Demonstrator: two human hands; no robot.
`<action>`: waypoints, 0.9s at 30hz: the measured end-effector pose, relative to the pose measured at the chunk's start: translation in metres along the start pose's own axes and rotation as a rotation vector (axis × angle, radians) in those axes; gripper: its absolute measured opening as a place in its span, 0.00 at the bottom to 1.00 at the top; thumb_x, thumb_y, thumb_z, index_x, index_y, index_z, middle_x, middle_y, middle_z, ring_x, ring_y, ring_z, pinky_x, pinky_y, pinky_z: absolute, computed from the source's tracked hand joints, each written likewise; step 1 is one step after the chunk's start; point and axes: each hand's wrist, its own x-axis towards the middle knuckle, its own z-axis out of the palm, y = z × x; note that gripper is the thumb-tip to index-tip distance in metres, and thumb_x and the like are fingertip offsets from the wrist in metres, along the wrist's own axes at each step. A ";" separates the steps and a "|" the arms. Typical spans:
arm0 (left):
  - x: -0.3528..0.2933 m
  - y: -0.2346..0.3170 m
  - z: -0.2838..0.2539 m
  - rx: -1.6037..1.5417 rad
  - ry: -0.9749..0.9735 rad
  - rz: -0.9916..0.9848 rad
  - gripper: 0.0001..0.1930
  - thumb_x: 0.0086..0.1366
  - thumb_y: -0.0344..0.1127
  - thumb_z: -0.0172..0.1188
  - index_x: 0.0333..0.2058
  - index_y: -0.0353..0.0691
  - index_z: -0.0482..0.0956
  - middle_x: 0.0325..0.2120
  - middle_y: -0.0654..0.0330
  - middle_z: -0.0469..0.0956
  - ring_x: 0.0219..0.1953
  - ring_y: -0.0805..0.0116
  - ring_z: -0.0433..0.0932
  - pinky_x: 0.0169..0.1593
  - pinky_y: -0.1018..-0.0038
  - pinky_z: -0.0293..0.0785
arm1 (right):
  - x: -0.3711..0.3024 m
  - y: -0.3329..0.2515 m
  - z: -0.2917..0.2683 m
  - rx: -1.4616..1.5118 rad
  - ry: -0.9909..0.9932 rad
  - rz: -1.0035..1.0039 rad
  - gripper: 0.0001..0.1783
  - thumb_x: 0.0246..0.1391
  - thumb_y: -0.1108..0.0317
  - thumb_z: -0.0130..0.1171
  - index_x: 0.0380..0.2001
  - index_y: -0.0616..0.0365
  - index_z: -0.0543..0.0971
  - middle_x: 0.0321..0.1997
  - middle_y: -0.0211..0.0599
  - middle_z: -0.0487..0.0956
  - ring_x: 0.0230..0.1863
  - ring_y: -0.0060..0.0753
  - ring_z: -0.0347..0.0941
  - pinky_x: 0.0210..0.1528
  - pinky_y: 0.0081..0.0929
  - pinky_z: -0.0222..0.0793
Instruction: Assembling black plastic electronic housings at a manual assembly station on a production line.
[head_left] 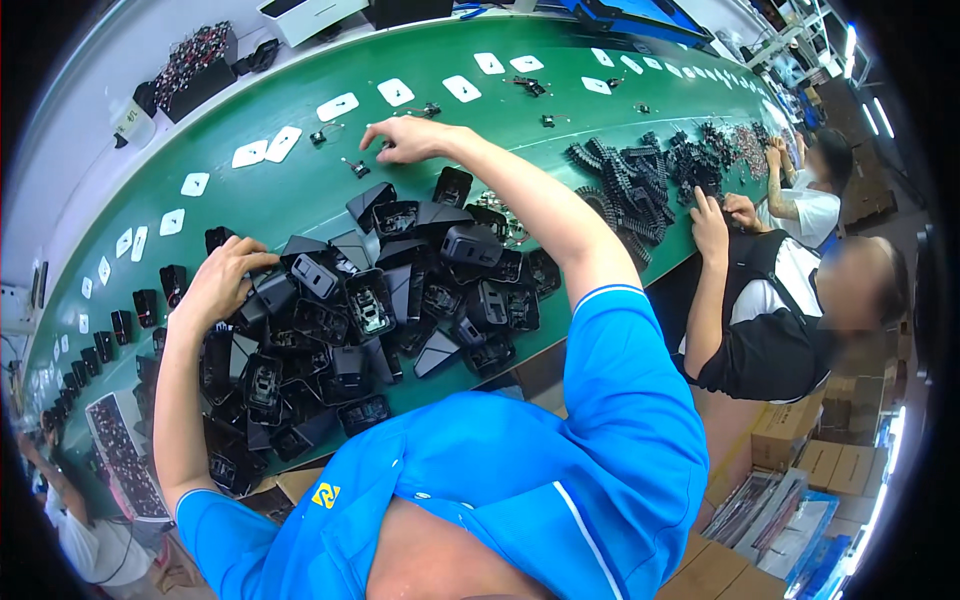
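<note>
My left hand (215,283) rests at the left side of a heap of black plastic housings (370,303), its fingers curled over a black housing (273,291). Across the green belt reaches my right hand (412,139), index finger stretched out. A small dark thing shows between its fingers, too small to name. Just beside that hand lie small black parts with thin wires (356,168), and another wired part (319,137) sits a little farther left. White rounded cards (337,107) lie in a row beyond.
The green conveyor belt (300,75) curves across the view. Black ribbed pieces (630,180) are heaped on the right, near a co-worker in black (765,320). A line of black housings (122,326) stands at left, by a white box of small parts (125,450). Cartons (790,430) stand lower right.
</note>
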 end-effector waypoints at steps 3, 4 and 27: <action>-0.001 -0.001 -0.002 0.054 0.014 0.037 0.22 0.52 0.19 0.56 0.47 0.42 0.82 0.46 0.60 0.79 0.48 0.57 0.74 0.56 0.66 0.73 | 0.008 -0.002 0.007 0.007 -0.013 -0.013 0.14 0.54 0.69 0.61 0.46 0.51 0.81 0.40 0.40 0.83 0.37 0.43 0.79 0.44 0.40 0.76; -0.003 0.000 -0.002 0.087 0.026 0.036 0.21 0.52 0.19 0.56 0.46 0.42 0.82 0.45 0.60 0.78 0.47 0.57 0.74 0.55 0.66 0.73 | 0.013 -0.004 0.010 -0.030 -0.036 -0.022 0.15 0.54 0.69 0.63 0.46 0.50 0.81 0.40 0.40 0.83 0.37 0.43 0.79 0.44 0.40 0.76; -0.081 0.074 -0.042 -1.453 0.879 -0.441 0.16 0.69 0.27 0.48 0.55 0.41 0.72 0.41 0.49 0.77 0.32 0.66 0.78 0.31 0.79 0.77 | -0.034 0.053 -0.003 0.068 0.202 0.108 0.12 0.53 0.73 0.64 0.41 0.63 0.86 0.38 0.40 0.86 0.37 0.36 0.82 0.45 0.31 0.78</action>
